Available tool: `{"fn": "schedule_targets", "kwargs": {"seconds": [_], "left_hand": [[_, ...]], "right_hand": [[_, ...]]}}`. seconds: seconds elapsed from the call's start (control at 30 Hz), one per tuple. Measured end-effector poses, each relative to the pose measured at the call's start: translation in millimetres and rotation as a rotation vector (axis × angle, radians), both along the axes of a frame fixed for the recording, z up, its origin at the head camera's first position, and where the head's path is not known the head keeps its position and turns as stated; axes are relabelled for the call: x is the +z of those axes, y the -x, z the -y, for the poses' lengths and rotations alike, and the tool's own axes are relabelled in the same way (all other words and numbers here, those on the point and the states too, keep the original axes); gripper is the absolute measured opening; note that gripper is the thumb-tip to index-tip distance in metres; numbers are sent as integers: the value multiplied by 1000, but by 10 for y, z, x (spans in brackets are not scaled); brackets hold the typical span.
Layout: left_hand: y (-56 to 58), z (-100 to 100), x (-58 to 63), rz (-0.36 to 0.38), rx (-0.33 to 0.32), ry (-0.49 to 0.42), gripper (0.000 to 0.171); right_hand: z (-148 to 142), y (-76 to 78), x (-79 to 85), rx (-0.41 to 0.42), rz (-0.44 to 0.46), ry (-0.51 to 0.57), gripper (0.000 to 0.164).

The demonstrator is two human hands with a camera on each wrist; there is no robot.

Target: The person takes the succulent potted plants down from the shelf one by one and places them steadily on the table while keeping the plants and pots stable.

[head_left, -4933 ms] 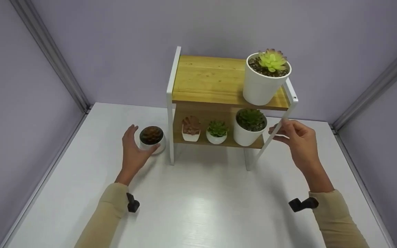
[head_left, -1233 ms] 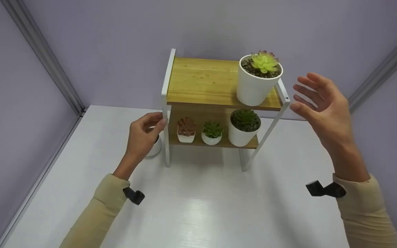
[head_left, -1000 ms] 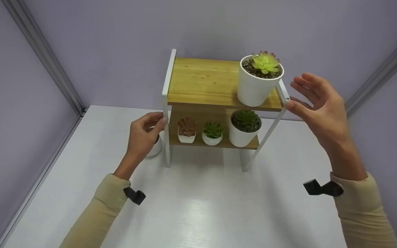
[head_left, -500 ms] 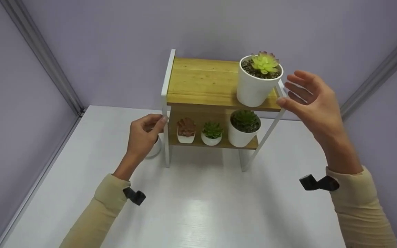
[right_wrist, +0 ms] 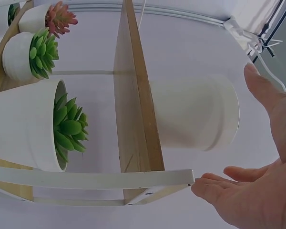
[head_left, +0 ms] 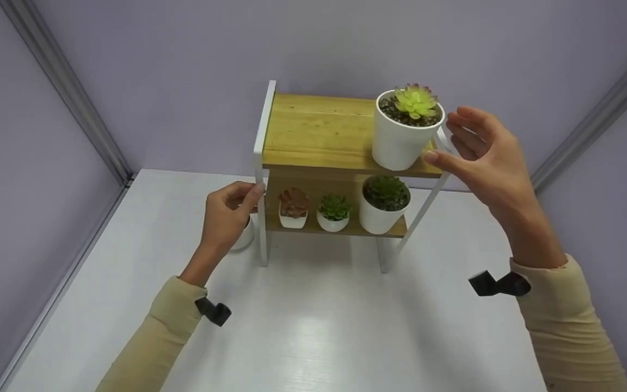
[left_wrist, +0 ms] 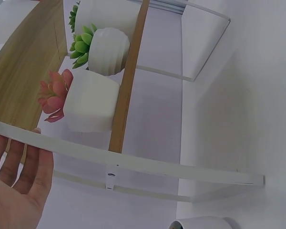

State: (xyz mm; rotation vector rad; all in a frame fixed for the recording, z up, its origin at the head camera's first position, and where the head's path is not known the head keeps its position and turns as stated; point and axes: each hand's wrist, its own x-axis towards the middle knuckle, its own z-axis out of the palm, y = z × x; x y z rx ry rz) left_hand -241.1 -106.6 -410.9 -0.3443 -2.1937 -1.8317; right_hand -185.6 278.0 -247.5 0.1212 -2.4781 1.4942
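Note:
A two-tier plant stand (head_left: 313, 128) has wooden shelves and a white metal frame. My left hand (head_left: 226, 218) pinches its front left post, thumb in front; in the left wrist view the fingers (left_wrist: 33, 167) reach behind the white bar. On the top shelf's right end stands a large white pot (head_left: 403, 142) with a yellow-green succulent (head_left: 416, 101). Beside that pot, my right hand (head_left: 496, 163) is held with thumb and fingers spread. Its thumb tip overlaps the pot's lower right side in the head view, while the right wrist view shows a gap to the pot (right_wrist: 195, 114).
The lower shelf bears a reddish succulent (head_left: 294, 204), a small green one (head_left: 334, 208) and a larger potted green one (head_left: 384, 207). Another white pot (head_left: 244, 237) stands on the white table (head_left: 313, 316), partly behind my left hand. Pale panels (head_left: 199, 71) close in the sides.
My left hand left the small pot on the table and took hold of the stand's post. The right hand rose from beside the lower shelf, then moved left toward the large top pot.

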Motion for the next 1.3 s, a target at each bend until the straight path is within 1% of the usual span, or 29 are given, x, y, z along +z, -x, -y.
{"fn": "schedule_targets", "kwargs": {"seconds": [0.13,0.3,0.4,0.57,0.67,0.77,0.93,1.13,1.3], "left_hand": [[-4,5,6,8,2,-2,25],[5,0,7,25,9,15,31],[14,-1,7,31,7,23,34],[19,-7,18,17,-10,7,34],[21,-9,24,15,-13,-2,33],[26,-10,24,18,-17,-10,33],[29,-17,23,28,-31,-25,33],[31,-27,36,43,-41,-22,36],[43,-24,33,66,-56,-20,38]], "right_hand": [[15,43,20,17,12,32,94],[28,106,53,57,53,82,94],[44,140,74,72,74,82,92],[107,180,102,105,96,112,91],[149,197,118,112,102,92,93],[191,220,135,99,113,60,98],[272,252,141,71,135,59,103],[369,291,118,27,112,78,106],[422,314,94,-23,99,61,110]]}}
